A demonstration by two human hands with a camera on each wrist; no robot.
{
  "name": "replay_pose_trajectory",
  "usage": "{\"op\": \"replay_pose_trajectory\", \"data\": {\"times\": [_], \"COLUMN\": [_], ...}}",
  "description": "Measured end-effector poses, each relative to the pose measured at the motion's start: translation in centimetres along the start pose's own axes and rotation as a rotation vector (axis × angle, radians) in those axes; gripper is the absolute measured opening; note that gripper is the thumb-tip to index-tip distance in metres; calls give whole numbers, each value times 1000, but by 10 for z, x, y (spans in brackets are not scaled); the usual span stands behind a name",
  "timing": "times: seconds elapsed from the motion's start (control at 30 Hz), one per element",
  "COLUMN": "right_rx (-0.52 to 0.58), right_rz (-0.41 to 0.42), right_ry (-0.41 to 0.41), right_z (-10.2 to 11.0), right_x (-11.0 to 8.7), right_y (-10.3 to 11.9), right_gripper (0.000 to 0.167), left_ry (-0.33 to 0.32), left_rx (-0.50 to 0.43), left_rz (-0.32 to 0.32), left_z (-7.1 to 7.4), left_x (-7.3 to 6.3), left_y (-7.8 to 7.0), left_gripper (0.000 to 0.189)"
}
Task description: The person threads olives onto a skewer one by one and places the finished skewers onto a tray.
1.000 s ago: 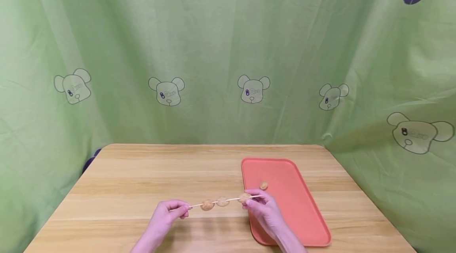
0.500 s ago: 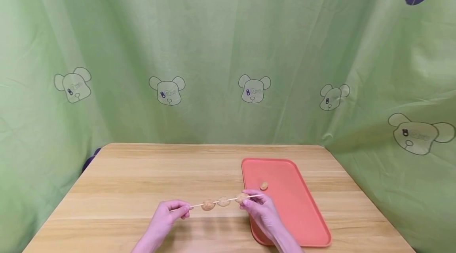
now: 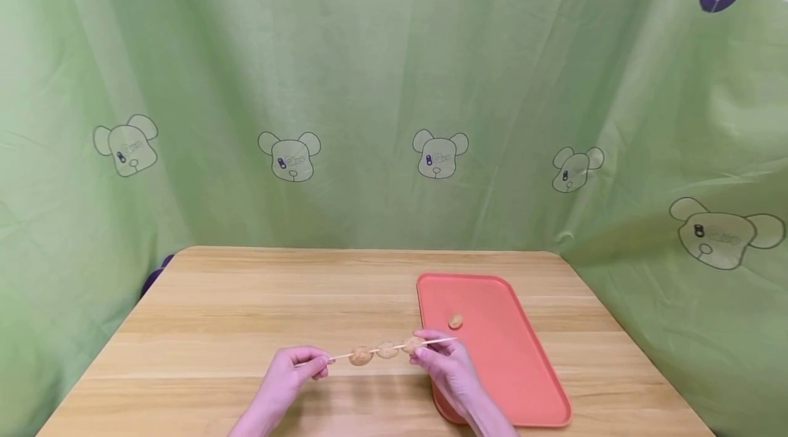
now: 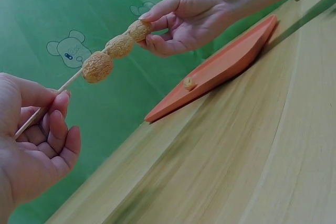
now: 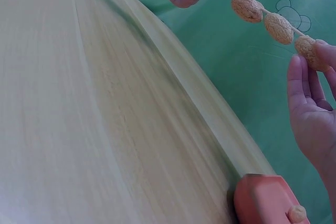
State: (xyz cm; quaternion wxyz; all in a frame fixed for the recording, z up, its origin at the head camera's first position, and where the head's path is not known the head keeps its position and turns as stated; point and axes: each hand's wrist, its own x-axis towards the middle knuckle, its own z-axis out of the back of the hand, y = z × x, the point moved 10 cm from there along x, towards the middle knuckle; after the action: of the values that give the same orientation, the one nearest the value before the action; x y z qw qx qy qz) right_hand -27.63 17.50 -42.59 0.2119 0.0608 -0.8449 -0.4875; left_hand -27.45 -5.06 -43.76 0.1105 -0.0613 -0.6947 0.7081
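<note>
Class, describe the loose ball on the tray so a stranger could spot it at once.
On the wooden table, find the pink-red tray at the right. In its far left part, just beyond the right hand, sits a small tan ball. Unlike the three wrinkled balls threaded on the skewer, it lies loose.

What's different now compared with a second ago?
The right hand has slid the end ball along the stick toward the left hand, narrowing the gap to the middle ball. Nothing was newly taken hold of or let go. The left hand still pinches the stick's other end, and the tray and the loose ball on it stayed put.
</note>
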Motion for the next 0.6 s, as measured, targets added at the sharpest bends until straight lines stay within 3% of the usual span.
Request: {"op": "replay_pose_trajectory", "data": {"times": [0.6], "right_rx": [-22], "right_rz": [-4], "right_ry": [19], "right_z": [-2], "right_x": [-1], "right_y": [0], "right_gripper": [32], "left_ry": [96], "left_rx": [-9], "left_rz": [-20], "left_z": [-3], "left_x": [0], "left_y": [2], "left_gripper": [25]}}
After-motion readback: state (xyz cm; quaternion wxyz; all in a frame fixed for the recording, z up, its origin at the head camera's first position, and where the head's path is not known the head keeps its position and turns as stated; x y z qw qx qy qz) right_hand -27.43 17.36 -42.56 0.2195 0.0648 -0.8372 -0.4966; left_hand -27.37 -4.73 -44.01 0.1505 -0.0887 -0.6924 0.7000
